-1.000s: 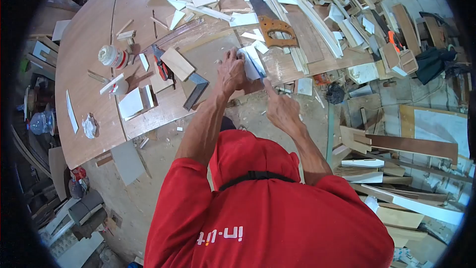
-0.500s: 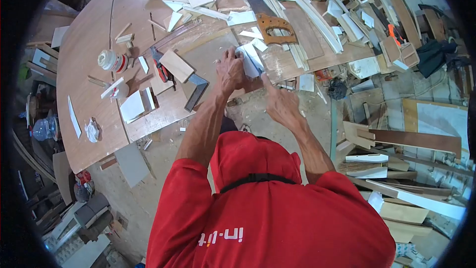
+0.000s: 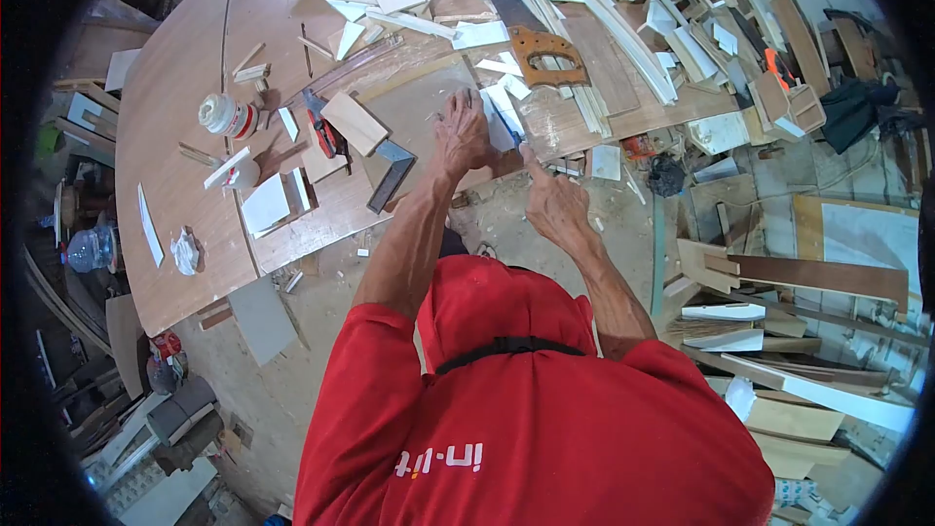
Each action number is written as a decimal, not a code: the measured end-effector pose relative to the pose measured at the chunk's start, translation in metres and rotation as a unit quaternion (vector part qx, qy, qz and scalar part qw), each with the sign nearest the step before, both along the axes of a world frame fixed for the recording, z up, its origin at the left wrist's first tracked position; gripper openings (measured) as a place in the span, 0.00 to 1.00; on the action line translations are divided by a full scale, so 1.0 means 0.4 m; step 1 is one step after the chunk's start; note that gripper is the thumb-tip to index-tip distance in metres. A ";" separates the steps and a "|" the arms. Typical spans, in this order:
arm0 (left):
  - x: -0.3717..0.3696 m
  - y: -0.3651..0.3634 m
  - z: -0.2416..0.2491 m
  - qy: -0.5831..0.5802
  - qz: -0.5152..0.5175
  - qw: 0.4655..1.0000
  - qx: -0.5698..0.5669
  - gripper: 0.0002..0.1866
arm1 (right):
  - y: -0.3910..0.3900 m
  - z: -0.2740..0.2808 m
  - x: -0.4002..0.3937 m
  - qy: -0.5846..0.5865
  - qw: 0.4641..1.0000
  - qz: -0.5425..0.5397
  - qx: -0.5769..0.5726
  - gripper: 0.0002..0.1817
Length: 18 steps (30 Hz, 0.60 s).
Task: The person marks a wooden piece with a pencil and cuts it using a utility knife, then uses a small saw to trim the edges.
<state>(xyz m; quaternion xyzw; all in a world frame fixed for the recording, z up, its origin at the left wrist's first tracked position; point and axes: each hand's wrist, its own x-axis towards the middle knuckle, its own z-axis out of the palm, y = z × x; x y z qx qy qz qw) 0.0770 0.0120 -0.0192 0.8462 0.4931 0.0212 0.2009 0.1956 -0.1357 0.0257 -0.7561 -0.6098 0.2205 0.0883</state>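
Note:
My left hand lies flat on the work table, fingers stretched toward the far side, along the left edge of a white piece of board. My right hand is closed at the table's near edge, with its index finger stretched forward along a slim blue tool. The tool's front part lies over the white piece; most of its handle is hidden by my fingers. A handsaw with a wooden handle rests just beyond. Left of my left hand are a try square and a wooden block.
Red-and-black pliers lie beside the block. An open white jar and a white cup stand farther left on the table. Long strips and many offcuts crowd the far right; boards are stacked on the floor.
My left hand has shifted slightly right and its fingers lie straighter. The white piece has turned a little beneath the blue tool. My right hand stays nearly in place; the whole view has drifted slightly.

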 end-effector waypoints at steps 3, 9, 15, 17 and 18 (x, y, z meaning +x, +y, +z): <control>0.003 0.009 0.007 0.013 0.012 1.000 -0.023 0.60 | -0.007 -0.020 0.003 -0.005 1.000 -0.004 0.026 0.38; 0.012 0.031 0.013 0.046 0.018 0.998 -0.025 0.58 | -0.019 -0.006 -0.001 0.013 1.000 -0.024 0.009 0.38; 0.013 0.028 0.001 0.016 0.006 1.000 -0.016 0.57 | -0.034 0.003 0.008 0.028 0.999 -0.012 0.027 0.37; 0.010 0.018 0.000 -0.004 0.006 1.000 -0.014 0.56 | -0.023 -0.008 0.012 0.044 0.999 -0.016 0.021 0.37; 0.010 0.018 0.002 -0.025 0.006 1.000 -0.008 0.54 | 0.005 -0.016 0.011 0.030 0.999 -0.007 0.034 0.38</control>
